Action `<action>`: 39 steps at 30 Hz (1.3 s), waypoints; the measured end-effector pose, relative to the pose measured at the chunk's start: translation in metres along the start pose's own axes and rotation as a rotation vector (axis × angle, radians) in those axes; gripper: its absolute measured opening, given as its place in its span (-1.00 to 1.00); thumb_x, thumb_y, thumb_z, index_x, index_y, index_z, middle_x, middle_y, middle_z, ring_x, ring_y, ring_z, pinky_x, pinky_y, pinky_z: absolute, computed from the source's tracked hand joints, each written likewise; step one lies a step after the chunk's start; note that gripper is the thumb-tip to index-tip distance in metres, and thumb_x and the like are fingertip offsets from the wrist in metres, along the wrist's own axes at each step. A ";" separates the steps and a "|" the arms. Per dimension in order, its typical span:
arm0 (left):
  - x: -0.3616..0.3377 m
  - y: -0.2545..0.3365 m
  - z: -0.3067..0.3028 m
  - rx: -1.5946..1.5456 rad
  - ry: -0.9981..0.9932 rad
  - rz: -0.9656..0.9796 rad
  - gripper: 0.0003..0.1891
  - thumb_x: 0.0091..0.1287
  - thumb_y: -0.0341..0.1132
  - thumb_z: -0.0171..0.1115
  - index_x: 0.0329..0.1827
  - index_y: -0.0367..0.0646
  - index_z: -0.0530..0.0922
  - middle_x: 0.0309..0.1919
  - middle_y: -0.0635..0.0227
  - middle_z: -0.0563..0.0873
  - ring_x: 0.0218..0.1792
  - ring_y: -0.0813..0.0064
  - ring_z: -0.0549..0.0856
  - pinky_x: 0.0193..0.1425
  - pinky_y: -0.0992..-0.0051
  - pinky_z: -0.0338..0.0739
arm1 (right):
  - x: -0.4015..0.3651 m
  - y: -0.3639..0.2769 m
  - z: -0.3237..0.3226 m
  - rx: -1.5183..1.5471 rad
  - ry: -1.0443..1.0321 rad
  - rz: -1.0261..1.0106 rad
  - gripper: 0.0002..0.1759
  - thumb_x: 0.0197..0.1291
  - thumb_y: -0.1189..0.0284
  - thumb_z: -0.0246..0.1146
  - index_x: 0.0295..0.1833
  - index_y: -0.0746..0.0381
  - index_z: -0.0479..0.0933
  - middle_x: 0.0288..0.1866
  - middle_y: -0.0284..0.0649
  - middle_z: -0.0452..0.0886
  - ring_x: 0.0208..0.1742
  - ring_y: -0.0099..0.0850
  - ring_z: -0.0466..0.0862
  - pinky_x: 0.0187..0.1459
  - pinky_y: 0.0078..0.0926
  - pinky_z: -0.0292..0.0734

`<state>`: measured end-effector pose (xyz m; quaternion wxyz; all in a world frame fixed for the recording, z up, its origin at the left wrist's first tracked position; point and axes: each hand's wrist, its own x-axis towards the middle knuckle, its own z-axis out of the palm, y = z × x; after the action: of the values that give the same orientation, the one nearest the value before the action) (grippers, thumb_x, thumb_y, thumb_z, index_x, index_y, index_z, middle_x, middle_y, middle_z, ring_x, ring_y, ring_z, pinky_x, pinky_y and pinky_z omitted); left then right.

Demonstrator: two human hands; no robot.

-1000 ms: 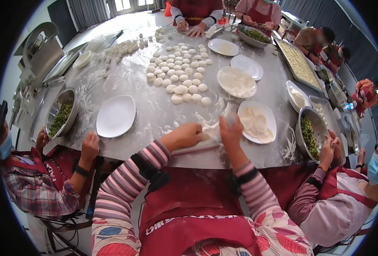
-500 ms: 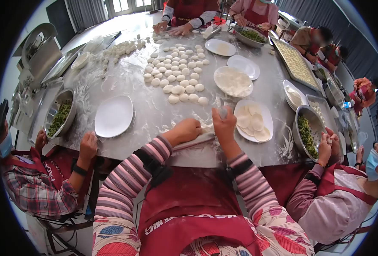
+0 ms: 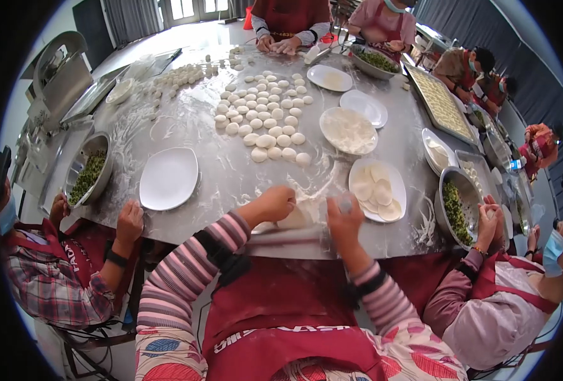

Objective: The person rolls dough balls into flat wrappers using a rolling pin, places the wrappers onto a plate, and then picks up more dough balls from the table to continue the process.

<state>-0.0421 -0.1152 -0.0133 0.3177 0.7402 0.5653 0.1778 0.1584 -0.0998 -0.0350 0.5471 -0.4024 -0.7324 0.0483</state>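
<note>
**Flat dough (image 3: 296,220) between two hands**

The flat dough lies on the table (image 3: 237,171), near its front edge. Clock hours count from the dough, with 12 straight ahead of the person.

The left hand (image 3: 275,202) is at 10 o'clock, its fingers bent close together at the dough's edge. It is hard to tell if they pinch it. The right hand (image 3: 345,219) is at 3 o'clock, its fingers curled in, but it is too blurry to tell what it holds. A long, blurry stick (image 3: 288,237) is at 6 o'clock, reaching toward the right hand.

At 2 o'clock, just past the right hand, a white plate (image 3: 399,185) holds flat white rounds (image 3: 375,190). A floury plate (image 3: 325,130) sits at 1 o'clock. Many little dough balls (image 3: 265,114) are spread out between 11 and 12. A square plate (image 3: 169,179) is at 10.

Farther off at 3 o'clock, a metal bowl (image 3: 441,213) has chopped greens (image 3: 457,206) in it, near a co-worker's hands (image 3: 488,225).
</note>
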 end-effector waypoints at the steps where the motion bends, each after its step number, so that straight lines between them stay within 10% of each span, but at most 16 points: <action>1: -0.003 -0.003 -0.001 -0.073 0.009 -0.025 -0.81 0.11 -0.36 0.13 -0.29 -0.30 0.56 -0.39 -0.01 0.64 -0.31 0.09 0.62 -0.18 0.31 0.47 | -0.017 0.000 -0.010 0.207 -0.024 0.196 -0.78 -0.04 0.49 0.34 -0.34 0.29 0.41 -0.61 -0.06 0.47 -0.62 -0.17 0.50 -0.54 -0.36 0.40; 3: -0.010 -0.002 0.001 -0.151 0.003 -0.065 -0.82 0.11 -0.36 0.13 -0.30 -0.30 0.56 -0.39 -0.02 0.64 -0.31 0.08 0.62 -0.17 0.31 0.47 | -0.024 -0.001 -0.010 0.414 -0.059 0.413 -0.78 -0.05 0.49 0.33 -0.34 0.28 0.41 -0.60 -0.07 0.47 -0.63 -0.17 0.49 -0.54 -0.36 0.40; 13: -0.006 0.002 -0.002 -0.078 -0.009 -0.061 -0.84 0.13 -0.44 0.08 -0.27 -0.31 0.55 -0.35 0.02 0.65 -0.28 0.12 0.62 -0.17 0.29 0.48 | -0.002 -0.009 -0.008 0.021 0.038 -0.075 -0.76 -0.06 0.50 0.35 -0.35 0.28 0.40 -0.65 -0.07 0.44 -0.64 -0.14 0.47 -0.57 -0.30 0.34; 16: -0.011 -0.003 0.002 -0.150 0.031 -0.037 -0.84 0.12 -0.38 0.11 -0.35 -0.30 0.57 -0.39 -0.04 0.64 -0.29 0.04 0.62 -0.17 0.25 0.47 | -0.013 -0.009 -0.007 0.326 -0.043 0.382 -0.77 -0.05 0.51 0.34 -0.35 0.28 0.40 -0.64 -0.07 0.43 -0.63 -0.14 0.46 -0.57 -0.29 0.33; 18: -0.009 0.001 0.002 -0.109 0.054 0.035 -0.82 0.11 -0.33 0.12 -0.40 -0.30 0.59 -0.42 -0.08 0.63 -0.29 0.00 0.62 -0.18 0.21 0.47 | 0.020 0.003 0.024 0.079 0.046 0.023 -0.79 -0.03 0.48 0.33 -0.38 0.28 0.41 -0.63 -0.09 0.44 -0.62 -0.16 0.45 -0.56 -0.28 0.34; 21: -0.001 0.009 0.014 -0.061 0.045 -0.046 -0.79 0.10 -0.30 0.11 -0.41 -0.29 0.58 -0.36 -0.09 0.62 -0.24 -0.01 0.61 -0.15 0.19 0.46 | 0.032 0.000 0.038 0.107 0.050 0.128 -0.80 -0.01 0.45 0.32 -0.42 0.28 0.42 -0.64 -0.09 0.45 -0.62 -0.15 0.44 -0.54 -0.26 0.34; 22: -0.012 0.007 0.004 -0.020 0.086 -0.049 -0.78 0.10 -0.28 0.11 -0.40 -0.29 0.58 -0.35 -0.09 0.62 -0.24 -0.01 0.61 -0.15 0.19 0.46 | 0.017 0.013 0.022 -0.424 0.146 -0.507 -0.84 -0.05 0.48 0.30 -0.42 0.26 0.45 -0.58 -0.13 0.46 -0.58 -0.16 0.46 -0.54 -0.27 0.34; 23: -0.022 0.009 0.006 -0.035 0.116 0.012 -0.78 0.09 -0.28 0.12 -0.40 -0.29 0.58 -0.38 -0.07 0.63 -0.27 0.00 0.61 -0.16 0.20 0.46 | -0.003 0.013 0.008 -0.103 -0.022 -0.084 -0.84 -0.15 0.56 0.29 -0.38 0.21 0.48 -0.49 -0.18 0.46 -0.52 -0.21 0.49 -0.55 -0.30 0.35; 25: -0.035 0.004 -0.004 -0.042 0.172 0.063 -0.78 0.08 -0.29 0.14 -0.40 -0.29 0.58 -0.40 -0.05 0.63 -0.30 0.01 0.61 -0.18 0.22 0.46 | -0.031 0.013 -0.016 0.023 -0.092 0.031 -0.87 -0.06 0.61 0.26 -0.42 0.25 0.42 -0.57 -0.25 0.43 -0.62 -0.39 0.48 -0.60 -0.47 0.35; 26: -0.040 -0.004 -0.008 -0.133 0.164 0.034 -0.80 0.09 -0.29 0.16 -0.38 -0.27 0.57 -0.42 0.03 0.63 -0.33 0.12 0.61 -0.20 0.27 0.46 | -0.021 -0.029 -0.032 0.592 -0.059 0.508 -0.84 0.04 0.61 0.24 -0.42 0.26 0.36 -0.62 -0.32 0.41 -0.70 -0.55 0.43 -0.65 -0.58 0.32; 31: -0.106 -0.035 -0.124 -0.500 0.205 -0.181 -0.76 0.14 -0.32 0.24 -0.21 -0.28 0.56 -0.39 0.36 0.63 -0.34 0.59 0.55 -0.25 0.56 0.46 | -0.027 -0.031 -0.037 0.635 -0.055 0.501 -0.83 0.07 0.62 0.23 -0.40 0.24 0.35 -0.63 -0.36 0.39 -0.69 -0.63 0.42 -0.67 -0.66 0.29; 39: -0.091 -0.132 -0.204 0.304 0.531 -0.533 -0.52 0.02 -0.07 0.35 -0.12 -0.26 0.54 -0.16 -0.02 0.61 -0.06 0.09 0.58 0.04 0.29 0.46 | -0.034 -0.016 -0.035 0.517 -0.088 0.414 -0.80 0.02 0.52 0.32 -0.40 0.23 0.38 -0.64 -0.31 0.42 -0.67 -0.52 0.46 -0.60 -0.56 0.33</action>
<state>-0.2914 -0.1259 0.0566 0.0824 0.5346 0.8196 0.1888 0.1823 -0.1455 -0.0392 0.5774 -0.3878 -0.6217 0.3601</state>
